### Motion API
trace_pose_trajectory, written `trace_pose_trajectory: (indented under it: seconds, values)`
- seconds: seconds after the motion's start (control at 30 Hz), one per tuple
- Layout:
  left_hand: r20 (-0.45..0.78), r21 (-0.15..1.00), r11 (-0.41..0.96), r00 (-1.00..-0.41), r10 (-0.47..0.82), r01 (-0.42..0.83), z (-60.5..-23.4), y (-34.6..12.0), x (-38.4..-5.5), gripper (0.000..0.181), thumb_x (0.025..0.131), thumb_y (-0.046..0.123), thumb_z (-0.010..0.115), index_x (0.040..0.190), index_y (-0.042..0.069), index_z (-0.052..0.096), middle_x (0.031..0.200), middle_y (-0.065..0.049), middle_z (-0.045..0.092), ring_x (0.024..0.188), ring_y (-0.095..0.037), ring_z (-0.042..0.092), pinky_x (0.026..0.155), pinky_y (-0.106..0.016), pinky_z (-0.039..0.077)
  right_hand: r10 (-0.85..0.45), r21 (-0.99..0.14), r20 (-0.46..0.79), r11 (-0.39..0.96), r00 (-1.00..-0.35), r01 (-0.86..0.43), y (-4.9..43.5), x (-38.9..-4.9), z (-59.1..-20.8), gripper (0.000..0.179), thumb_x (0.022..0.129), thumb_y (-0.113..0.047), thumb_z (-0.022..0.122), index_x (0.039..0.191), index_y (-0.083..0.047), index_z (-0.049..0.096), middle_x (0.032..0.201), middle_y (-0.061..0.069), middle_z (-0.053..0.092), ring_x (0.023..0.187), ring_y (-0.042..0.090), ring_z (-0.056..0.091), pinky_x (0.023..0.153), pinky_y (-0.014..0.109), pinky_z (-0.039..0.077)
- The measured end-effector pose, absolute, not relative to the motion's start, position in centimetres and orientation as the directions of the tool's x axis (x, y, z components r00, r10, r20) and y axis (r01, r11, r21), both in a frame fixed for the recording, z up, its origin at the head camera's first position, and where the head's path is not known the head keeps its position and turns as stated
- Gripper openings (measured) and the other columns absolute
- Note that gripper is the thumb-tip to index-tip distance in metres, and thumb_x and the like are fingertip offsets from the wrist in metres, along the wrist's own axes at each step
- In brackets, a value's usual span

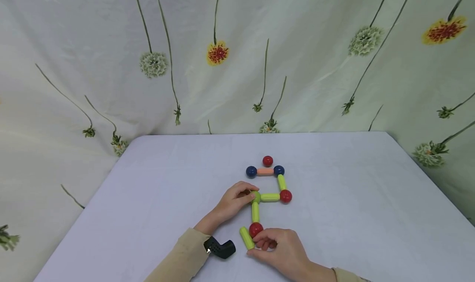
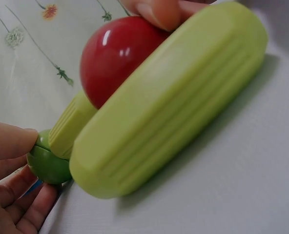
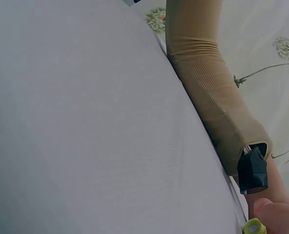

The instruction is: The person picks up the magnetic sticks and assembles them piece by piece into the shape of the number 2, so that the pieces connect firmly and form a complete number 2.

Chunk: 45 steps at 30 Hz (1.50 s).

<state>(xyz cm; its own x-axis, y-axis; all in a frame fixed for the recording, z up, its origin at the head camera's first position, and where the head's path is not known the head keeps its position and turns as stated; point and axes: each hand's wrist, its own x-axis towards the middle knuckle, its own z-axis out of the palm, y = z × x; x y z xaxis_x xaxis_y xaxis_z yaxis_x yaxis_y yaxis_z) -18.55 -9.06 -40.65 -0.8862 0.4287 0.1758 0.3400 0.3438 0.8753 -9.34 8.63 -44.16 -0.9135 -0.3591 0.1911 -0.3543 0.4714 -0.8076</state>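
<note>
On the table lies a chain of magnetic rods and balls. My left hand (image 1: 231,201) pinches the green ball (image 1: 256,197) where two yellow-green rods meet. Below it, one upright yellow-green rod (image 1: 255,212) runs down to a red ball (image 1: 256,229). My right hand (image 1: 283,249) pinches the lower end of another yellow-green rod (image 1: 246,238), which slants just left of that red ball. In the left wrist view this rod (image 2: 169,107) partly covers the red ball (image 2: 120,56). Whether rod and ball touch is unclear. The right wrist view shows only a rod end (image 3: 254,226) beside a fingertip.
A yellow-green rod (image 1: 270,197) leads right to a second red ball (image 1: 285,196). From there another rod (image 1: 282,182) joins a dark blue ball (image 1: 279,170), an orange rod (image 1: 265,172) and another blue ball (image 1: 251,172). A separate red ball (image 1: 268,161) lies behind.
</note>
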Motion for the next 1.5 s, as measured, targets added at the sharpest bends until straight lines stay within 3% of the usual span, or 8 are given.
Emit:
trace_pose_trajectory:
  seconds: [1.27,1.5]
  values:
    - [0.179,0.866,0.367,-0.897,0.405,0.339,-40.4,-8.8,-18.4,0.022,0.092,0.004,0.054,0.110,-0.004,0.064,0.102,-0.012,0.057,0.088,-0.017,0.050,0.078,-0.024,0.042,-0.398,-0.663,0.379,0.513,-0.835,-0.546,8.4,-9.8,-44.7,0.031,0.075,-0.048,0.073,0.085,-0.019,0.071,0.067,-0.019,0.051,0.059,-0.005,0.047,0.054,0.015,0.043]
    - [0.188,0.865,0.374,-0.907,0.378,0.335,-43.8,-9.0,-20.1,0.022,0.092,0.009,0.057,0.111,0.003,0.066,0.101,-0.005,0.057,0.089,-0.016,0.050,0.078,-0.025,0.042,-0.414,-0.622,0.405,0.529,-0.815,-0.577,8.4,-9.8,-44.7,0.030,0.075,-0.047,0.073,0.086,-0.019,0.072,0.066,-0.019,0.050,0.058,-0.006,0.046,0.053,0.013,0.042]
